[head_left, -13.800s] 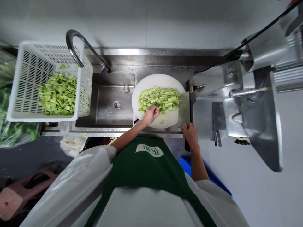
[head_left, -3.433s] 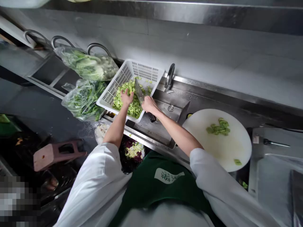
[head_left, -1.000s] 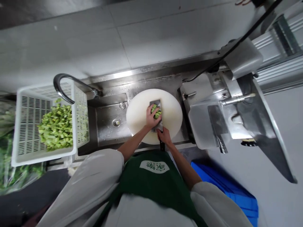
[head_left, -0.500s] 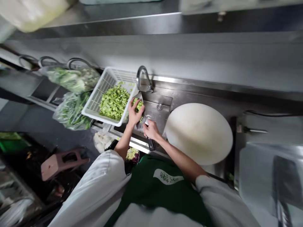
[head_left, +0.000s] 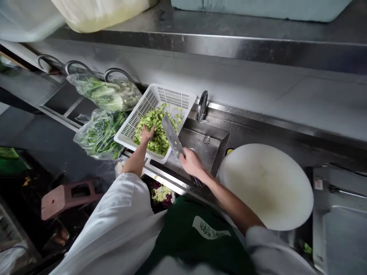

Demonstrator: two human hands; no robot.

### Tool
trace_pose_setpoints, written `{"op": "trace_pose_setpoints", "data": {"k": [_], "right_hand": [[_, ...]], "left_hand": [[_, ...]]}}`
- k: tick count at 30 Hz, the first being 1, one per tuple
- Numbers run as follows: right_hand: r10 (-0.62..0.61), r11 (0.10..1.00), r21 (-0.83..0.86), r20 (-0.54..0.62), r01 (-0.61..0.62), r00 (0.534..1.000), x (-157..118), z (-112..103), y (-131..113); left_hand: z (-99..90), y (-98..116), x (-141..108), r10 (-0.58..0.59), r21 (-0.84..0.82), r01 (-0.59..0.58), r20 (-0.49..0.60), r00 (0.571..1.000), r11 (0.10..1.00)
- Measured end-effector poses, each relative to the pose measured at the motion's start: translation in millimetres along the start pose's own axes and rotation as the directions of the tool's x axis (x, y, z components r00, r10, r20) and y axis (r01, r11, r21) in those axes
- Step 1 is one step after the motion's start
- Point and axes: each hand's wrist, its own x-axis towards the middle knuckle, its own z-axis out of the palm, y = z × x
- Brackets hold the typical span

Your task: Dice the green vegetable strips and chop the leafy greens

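Note:
A white plastic basket [head_left: 129,133] holds a heap of chopped green vegetable [head_left: 157,142] and stands over the left part of a metal sink [head_left: 197,143]. My left hand [head_left: 147,134] is down on the chopped pieces inside the basket, fingers apart and partly hidden among them. In my right hand [head_left: 191,163] is a broad cleaver [head_left: 172,134], its blade tilted over the basket's right side with a few green bits stuck to it. The handle is mostly covered by my fingers.
Bagged greens [head_left: 100,133] lie left of the basket. Behind the sink rises a faucet [head_left: 202,106]. A round white board [head_left: 266,187] sits to the right. Above runs a metal shelf [head_left: 229,47]. A pink stool [head_left: 67,198] stands at lower left.
My left hand has moved from beside the blade into the basket, and the pieces it had against the blade are gone. The cleaver has swung over the basket. The view has shifted.

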Motion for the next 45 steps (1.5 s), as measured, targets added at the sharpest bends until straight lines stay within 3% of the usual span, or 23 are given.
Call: {"op": "trace_pose_setpoints", "data": {"k": [2, 5, 9, 13, 17, 19, 21, 24, 28, 30, 33, 36, 38, 40, 43, 45], "right_hand": [[0.082, 0.993, -0.079, -0.023, -0.084, 0.996, -51.5, -13.7, 29.4], [0.268, 0.938, -0.204, -0.086, -0.280, 0.960, -128.5, -28.7, 72.6], [0.443, 0.733, -0.387, -0.353, -0.559, 0.824, -197.1, -39.4, 122.7], [0.473, 0.473, -0.413, -0.626, -0.778, 0.620, -218.4, -43.8, 167.4], [0.535, 0.291, -0.295, -0.738, -0.910, 0.411, -216.3, -47.4, 215.5], [0.577, 0.248, -0.239, -0.742, -0.939, 0.341, -215.0, -48.7, 238.5], [0.607, 0.227, -0.207, -0.733, -0.951, 0.305, -214.8, -49.0, 256.9], [0.629, 0.226, -0.208, -0.715, -0.952, 0.305, -215.8, -49.0, 271.7], [0.653, 0.233, -0.265, -0.671, -0.936, 0.352, -217.8, -54.3, 272.8], [0.599, 0.256, -0.250, -0.717, -0.934, 0.356, -218.6, -58.9, 271.0], [0.434, 0.382, -0.249, -0.802, -0.890, 0.410, -217.3, -62.3, 268.7], [0.275, 0.581, -0.295, -0.806, -0.759, 0.524, -210.4, -55.4, 260.8], [0.193, 0.699, -0.308, -0.787, -0.645, 0.586, -204.1, -44.5, 247.7], [0.150, 0.789, -0.284, -0.771, -0.545, 0.619, -199.8, -29.5, 228.7], [0.200, 0.874, -0.161, -0.740, -0.458, 0.642, -204.6, -0.9, 198.5], [0.297, 0.881, -0.055, -0.708, -0.469, 0.641, -218.7, 21.4, 183.5]], "left_hand": [[16.8, -5.2, -3.5, -0.053, 0.038, 0.051, 0.040, 0.998, 0.998], [37.5, 2.5, -4.3, -0.058, 0.056, 0.059, -0.023, 0.998, 0.997], [48.9, 20.0, 11.5, -0.030, 0.046, 0.034, -0.081, 0.996, 0.998], [56.2, 34.0, 35.5, 0.027, -0.054, -0.031, -0.080, 0.996, 0.998], [68.3, 56.2, 57.8, 0.018, -0.059, -0.018, 0.003, 1.000, 0.998], [74.9, 69.1, 66.5, 0.008, -0.025, -0.007, 0.041, 0.999, 1.000], [80.8, 80.0, 75.0, 0.004, -0.025, -0.002, 0.051, 0.999, 1.000], [84.6, 89.1, 93.2, 0.066, -0.119, -0.055, 0.088, 0.994, 0.991], [71.5, 84.2, 123.7, 0.310, -0.267, -0.265, 0.140, 0.941, 0.927], [56.3, 71.6, 129.7, 0.391, -0.276, -0.353, 0.094, 0.916, 0.894], [23.7, 36.9, 112.5, 0.368, -0.232, -0.359, -0.004, 0.930, 0.904], [-15.8, -10.5, 62.9, 0.308, -0.205, -0.335, -0.153, 0.939, 0.919], [-40.0, -41.4, 16.4, 0.291, -0.200, -0.356, -0.292, 0.911, 0.913], [-55.8, -65.5, -37.4, 0.278, -0.211, -0.383, -0.401, 0.873, 0.899], [-53.8, -80.1, -126.7, 0.290, -0.273, -0.431, -0.434, 0.853, 0.860], [-33.2, -73.7, -187.4, 0.378, -0.382, -0.494, -0.341, 0.861, 0.781]]}}
